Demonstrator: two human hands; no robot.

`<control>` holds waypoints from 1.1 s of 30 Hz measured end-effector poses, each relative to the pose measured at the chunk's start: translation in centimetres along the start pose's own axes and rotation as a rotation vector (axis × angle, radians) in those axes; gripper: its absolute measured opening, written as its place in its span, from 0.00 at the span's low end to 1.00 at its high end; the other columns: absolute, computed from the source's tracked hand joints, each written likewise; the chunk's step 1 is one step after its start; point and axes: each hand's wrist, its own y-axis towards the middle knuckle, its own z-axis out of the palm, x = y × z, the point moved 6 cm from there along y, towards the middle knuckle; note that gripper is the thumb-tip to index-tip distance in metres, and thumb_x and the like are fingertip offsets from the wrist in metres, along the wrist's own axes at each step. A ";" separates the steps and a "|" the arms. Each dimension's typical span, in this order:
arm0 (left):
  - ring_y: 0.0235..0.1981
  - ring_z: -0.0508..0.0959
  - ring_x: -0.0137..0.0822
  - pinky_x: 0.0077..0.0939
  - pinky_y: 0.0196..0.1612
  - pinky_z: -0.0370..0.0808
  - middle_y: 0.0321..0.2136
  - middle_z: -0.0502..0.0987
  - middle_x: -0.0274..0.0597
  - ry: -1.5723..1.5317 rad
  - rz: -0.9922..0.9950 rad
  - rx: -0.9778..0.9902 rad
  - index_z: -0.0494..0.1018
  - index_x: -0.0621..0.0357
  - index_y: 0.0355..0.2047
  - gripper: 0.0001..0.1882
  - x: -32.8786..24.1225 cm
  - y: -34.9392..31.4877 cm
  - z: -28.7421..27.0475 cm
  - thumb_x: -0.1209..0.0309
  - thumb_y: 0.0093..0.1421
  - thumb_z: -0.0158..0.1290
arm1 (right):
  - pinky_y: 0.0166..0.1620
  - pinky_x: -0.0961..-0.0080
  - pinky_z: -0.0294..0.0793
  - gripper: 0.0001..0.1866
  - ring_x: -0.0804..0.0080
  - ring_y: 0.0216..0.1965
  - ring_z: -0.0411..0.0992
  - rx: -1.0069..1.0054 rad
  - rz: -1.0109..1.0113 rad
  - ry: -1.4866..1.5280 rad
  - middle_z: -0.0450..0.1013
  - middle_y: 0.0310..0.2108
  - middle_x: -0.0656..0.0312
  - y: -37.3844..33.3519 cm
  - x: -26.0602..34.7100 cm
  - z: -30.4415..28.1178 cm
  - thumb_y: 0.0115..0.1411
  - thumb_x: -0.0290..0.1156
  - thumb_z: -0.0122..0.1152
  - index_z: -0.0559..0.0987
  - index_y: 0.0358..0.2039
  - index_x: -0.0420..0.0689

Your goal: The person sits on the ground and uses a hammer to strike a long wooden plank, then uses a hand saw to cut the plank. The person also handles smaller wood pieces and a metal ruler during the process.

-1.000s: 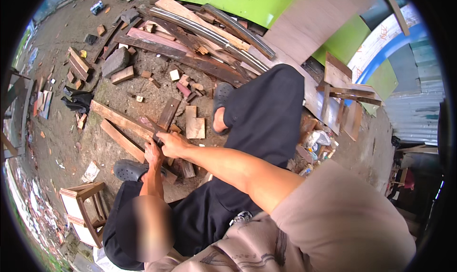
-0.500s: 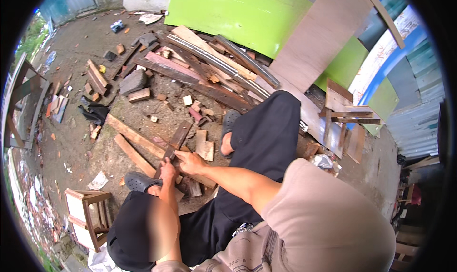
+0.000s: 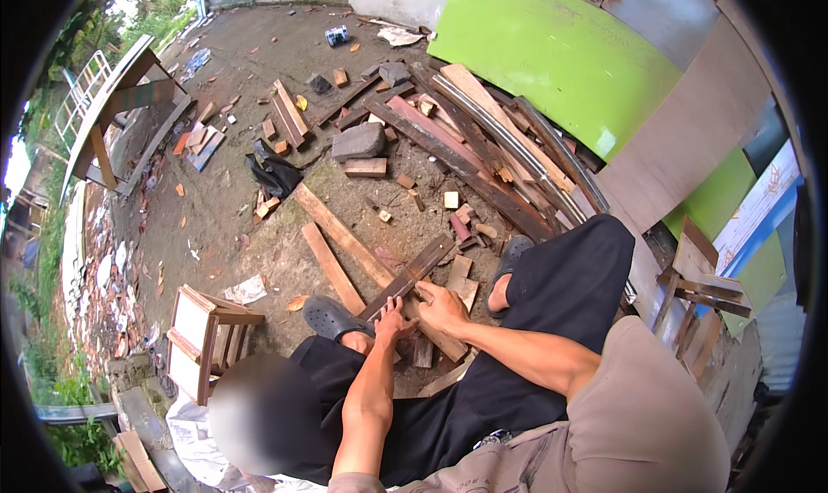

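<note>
Between my feet, a dark wooden strip (image 3: 424, 264) lies slantwise across a longer, lighter wooden plank (image 3: 338, 227). My left hand (image 3: 394, 319) grips the near side of the dark strip, fingertips on its edge. Just right of it, my right hand (image 3: 442, 309) is closed at the crossing of the two pieces, its forefinger against the strip. What it pinches, if anything, is too small to make out. A second light plank (image 3: 333, 269) lies left of the first. Short wood offcuts (image 3: 463, 279) lie beyond my right hand.
Timber and metal tubes (image 3: 509, 157) are piled ahead on the right, below a green panel (image 3: 552, 57). A grey stone block (image 3: 359, 142) sits on the ground among offcuts. A small wooden frame (image 3: 207, 338) stands at left, a wooden stool-like piece (image 3: 703, 282) at right.
My view has swung left, so the scene sits farther right in the picture. Both hands stay at the dark strip, with the left fingers now a little more spread along its edge.
</note>
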 end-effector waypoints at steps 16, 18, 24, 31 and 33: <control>0.71 0.52 0.51 0.58 0.68 0.51 0.73 0.42 0.43 0.014 -0.067 -0.019 0.47 0.44 0.72 0.48 0.7 0.6 -0.8 0.39 0.58 0.51 | 0.53 0.52 0.73 0.31 0.40 0.46 0.75 0.175 0.081 -0.102 0.76 0.43 0.36 -3.1 1.7 -2.5 0.54 0.34 0.56 0.72 0.61 0.52; 0.71 0.52 0.50 0.57 0.69 0.51 0.73 0.43 0.42 0.017 -0.057 -0.044 0.47 0.44 0.72 0.48 0.0 0.5 -0.9 0.40 0.58 0.51 | 0.53 0.53 0.72 0.31 0.38 0.47 0.74 0.133 0.033 -0.048 0.76 0.43 0.37 -0.9 -0.1 -1.2 0.54 0.34 0.56 0.71 0.61 0.51; 0.72 0.51 0.49 0.56 0.69 0.51 0.74 0.40 0.41 -0.030 -0.109 -0.031 0.44 0.44 0.73 0.50 0.1 0.4 -0.1 0.40 0.58 0.52 | 0.53 0.57 0.73 0.30 0.41 0.49 0.74 0.090 -0.041 0.014 0.75 0.46 0.39 -1.5 0.6 -0.7 0.53 0.32 0.54 0.72 0.60 0.49; 0.72 0.48 0.47 0.57 0.70 0.48 0.74 0.39 0.40 0.002 -0.083 -0.078 0.43 0.45 0.73 0.50 -0.4 -0.5 0.0 0.41 0.58 0.52 | 0.55 0.67 0.72 0.29 0.52 0.53 0.75 0.080 -0.083 0.026 0.75 0.51 0.45 -2.9 -0.7 -2.3 0.53 0.27 0.53 0.74 0.58 0.44; 0.73 0.47 0.47 0.58 0.70 0.47 0.74 0.38 0.39 -0.011 -0.094 -0.065 0.42 0.45 0.73 0.50 -1.2 -1.2 -0.6 0.41 0.58 0.52 | 0.54 0.66 0.73 0.28 0.49 0.51 0.75 0.078 -0.046 0.012 0.75 0.50 0.43 -0.1 -0.9 -1.4 0.52 0.29 0.55 0.75 0.57 0.43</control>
